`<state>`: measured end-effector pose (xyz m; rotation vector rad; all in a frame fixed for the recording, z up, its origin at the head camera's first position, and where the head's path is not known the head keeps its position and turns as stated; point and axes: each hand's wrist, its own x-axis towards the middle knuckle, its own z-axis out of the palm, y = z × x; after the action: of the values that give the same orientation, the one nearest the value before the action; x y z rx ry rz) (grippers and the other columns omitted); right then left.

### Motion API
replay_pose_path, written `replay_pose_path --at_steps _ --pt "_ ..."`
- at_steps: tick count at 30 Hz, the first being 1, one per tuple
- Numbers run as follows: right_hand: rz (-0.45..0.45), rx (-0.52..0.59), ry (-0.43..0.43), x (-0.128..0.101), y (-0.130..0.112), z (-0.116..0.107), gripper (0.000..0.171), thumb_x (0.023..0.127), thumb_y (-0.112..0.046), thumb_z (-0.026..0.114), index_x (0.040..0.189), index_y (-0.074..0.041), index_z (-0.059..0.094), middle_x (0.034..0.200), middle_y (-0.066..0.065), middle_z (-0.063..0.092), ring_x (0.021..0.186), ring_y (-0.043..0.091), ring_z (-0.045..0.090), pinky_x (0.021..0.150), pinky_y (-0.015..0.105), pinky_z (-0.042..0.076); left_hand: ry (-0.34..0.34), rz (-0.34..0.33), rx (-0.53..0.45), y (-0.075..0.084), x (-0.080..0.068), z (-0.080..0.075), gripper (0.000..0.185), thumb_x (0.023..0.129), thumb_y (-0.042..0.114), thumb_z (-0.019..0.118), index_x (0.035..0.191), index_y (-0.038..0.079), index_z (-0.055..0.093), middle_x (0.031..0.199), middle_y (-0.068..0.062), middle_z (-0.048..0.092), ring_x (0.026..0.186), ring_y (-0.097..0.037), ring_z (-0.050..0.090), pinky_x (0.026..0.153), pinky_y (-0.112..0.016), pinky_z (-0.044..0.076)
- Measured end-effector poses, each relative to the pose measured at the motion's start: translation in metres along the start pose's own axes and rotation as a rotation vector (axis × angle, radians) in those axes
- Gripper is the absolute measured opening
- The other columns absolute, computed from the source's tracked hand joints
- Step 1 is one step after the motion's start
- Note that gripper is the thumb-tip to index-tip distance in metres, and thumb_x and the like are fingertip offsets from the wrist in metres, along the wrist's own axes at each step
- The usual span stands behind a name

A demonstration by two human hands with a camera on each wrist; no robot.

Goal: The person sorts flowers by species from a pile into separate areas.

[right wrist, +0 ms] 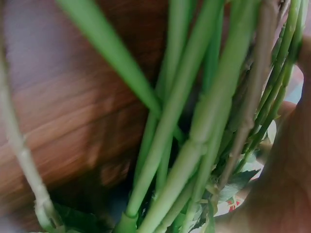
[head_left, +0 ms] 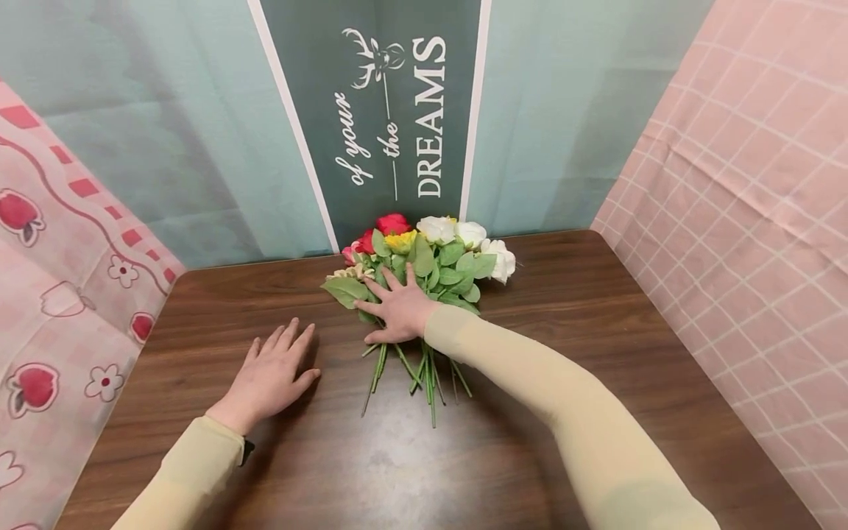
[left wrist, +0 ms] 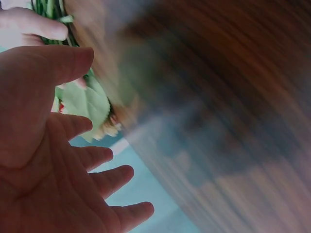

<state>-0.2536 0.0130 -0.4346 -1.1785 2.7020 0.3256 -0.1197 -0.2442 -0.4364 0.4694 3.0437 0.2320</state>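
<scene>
A bunch of flowers lies at the table's far edge, stems toward me. White roses [head_left: 439,230] are on its right, a red rose [head_left: 394,224] and a yellow flower [head_left: 400,243] at the top left, among green leaves [head_left: 457,269]. My right hand [head_left: 400,309] lies across the leaves and upper stems with fingers spread. Below it the green stems [head_left: 430,375] fan out; the right wrist view shows them [right wrist: 194,131] close up, crossing one another. Left of the bunch, my left hand [head_left: 271,379] is held over the table, fingers straight, holding nothing.
The brown wooden table [head_left: 391,471] has a glossy top. Behind it hangs a teal curtain [head_left: 550,110] with a dark lettered panel [head_left: 371,44]. A pink fruit-print cloth [head_left: 73,338] borders the left side, a pink checked cloth [head_left: 748,243] the right.
</scene>
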Motion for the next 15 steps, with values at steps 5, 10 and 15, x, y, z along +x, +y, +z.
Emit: replay_pose_path --at_steps 5,10,15 --pt "0.015 0.026 0.009 -0.019 0.024 0.011 0.081 0.092 -0.083 0.036 0.162 -0.044 0.022 0.172 0.002 0.007 0.155 0.040 -0.002 0.113 0.077 -0.001 0.018 0.068 -0.002 0.031 0.012 -0.001 0.080 0.096 0.041 0.070 0.160 0.010 0.034 0.164 -0.024 0.026 0.147 -0.047 0.030 0.112 -0.074 0.022" --pt "0.023 0.070 0.037 -0.051 0.060 0.029 0.079 0.094 -0.080 0.037 0.162 -0.042 0.023 0.172 0.001 0.007 0.155 0.039 -0.004 0.114 0.074 -0.007 0.016 0.143 -0.009 0.070 0.032 -0.001 0.083 0.098 0.047 0.066 0.163 0.016 0.027 0.168 -0.018 0.020 0.151 -0.042 0.024 0.116 -0.070 0.019" --pt "0.009 0.092 0.083 -0.088 0.101 0.047 0.078 0.095 -0.078 0.040 0.162 -0.039 0.029 0.171 0.004 0.012 0.155 0.040 -0.001 0.114 0.074 -0.007 -0.001 0.210 -0.006 0.108 0.050 0.005 0.084 0.099 0.053 0.061 0.165 0.021 0.021 0.170 -0.014 0.015 0.153 -0.037 0.020 0.119 -0.066 0.017"
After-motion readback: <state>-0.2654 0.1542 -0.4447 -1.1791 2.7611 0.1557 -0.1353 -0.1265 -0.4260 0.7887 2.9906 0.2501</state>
